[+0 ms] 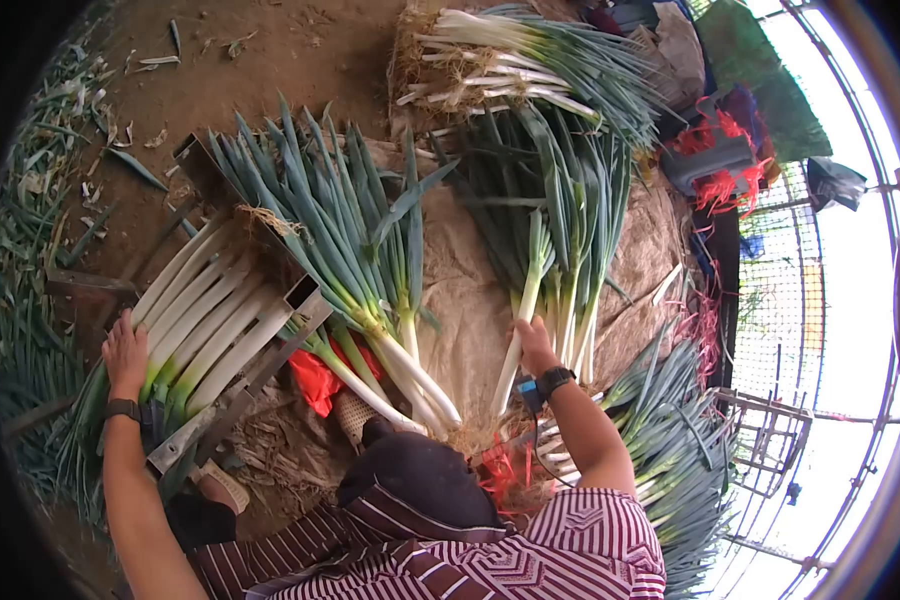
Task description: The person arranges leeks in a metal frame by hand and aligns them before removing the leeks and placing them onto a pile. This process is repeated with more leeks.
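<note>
My left hand lies on a row of thick white-stalked green onions set side by side in a metal frame; its fingers are stretched out over the stalks. My right hand is wrapped round the white stem of a single green onion, whose leaves point away from me. Beside that hand, a bunch of green onions lies on the brown sacking. Another loose bunch lies between the frame and my right hand, white ends toward me.
A further pile of green onions with rooty ends lies at the back. More are heaped at the right. Red plastic strips hang over a grey object at the right. Cut leaves cover the ground at the left. Mesh fencing stands at the right.
</note>
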A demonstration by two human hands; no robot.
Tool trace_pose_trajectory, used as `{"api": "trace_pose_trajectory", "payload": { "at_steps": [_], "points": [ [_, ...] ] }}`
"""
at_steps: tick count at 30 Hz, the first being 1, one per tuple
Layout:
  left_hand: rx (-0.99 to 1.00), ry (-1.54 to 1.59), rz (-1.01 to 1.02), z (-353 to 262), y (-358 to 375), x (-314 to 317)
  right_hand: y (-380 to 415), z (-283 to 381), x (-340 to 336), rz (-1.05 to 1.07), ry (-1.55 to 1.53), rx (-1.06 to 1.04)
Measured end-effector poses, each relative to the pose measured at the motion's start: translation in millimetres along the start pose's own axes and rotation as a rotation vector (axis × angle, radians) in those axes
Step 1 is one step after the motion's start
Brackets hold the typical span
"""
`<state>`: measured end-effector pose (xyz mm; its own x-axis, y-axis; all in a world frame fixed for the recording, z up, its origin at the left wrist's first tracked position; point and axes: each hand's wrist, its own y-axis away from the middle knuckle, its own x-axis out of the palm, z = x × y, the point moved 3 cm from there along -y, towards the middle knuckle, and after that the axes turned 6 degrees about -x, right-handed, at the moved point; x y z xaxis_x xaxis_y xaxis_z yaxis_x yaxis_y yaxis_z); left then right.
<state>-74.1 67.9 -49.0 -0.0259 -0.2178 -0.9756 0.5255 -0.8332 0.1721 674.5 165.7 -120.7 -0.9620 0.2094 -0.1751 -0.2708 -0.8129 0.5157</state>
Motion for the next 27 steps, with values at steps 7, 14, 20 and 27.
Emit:
{"api": "trace_pose_trajectory", "payload": {
  "at_steps": [7,14,20,27],
  "points": [
    [-0.008,0.031,-0.099,0.2,-1.6,10.4,152.9,70.5,46.5,0.281,0.246,0.004],
    [0.044,0.070,-0.237,-15.6,7.3,-4.7,226.5,141.7,73.5,0.343,0.373,-0.186],
    [0.024,0.306,-0.309,-20.7,12.1,-15.5,245.3,230.6,165.3,0.573,0.380,-0.882],
    [-0.054,0.230,-0.283,-24.6,20.7,-19.9,312.6,317.1,365.3,0.910,0.505,-1.598]
  ]
}}
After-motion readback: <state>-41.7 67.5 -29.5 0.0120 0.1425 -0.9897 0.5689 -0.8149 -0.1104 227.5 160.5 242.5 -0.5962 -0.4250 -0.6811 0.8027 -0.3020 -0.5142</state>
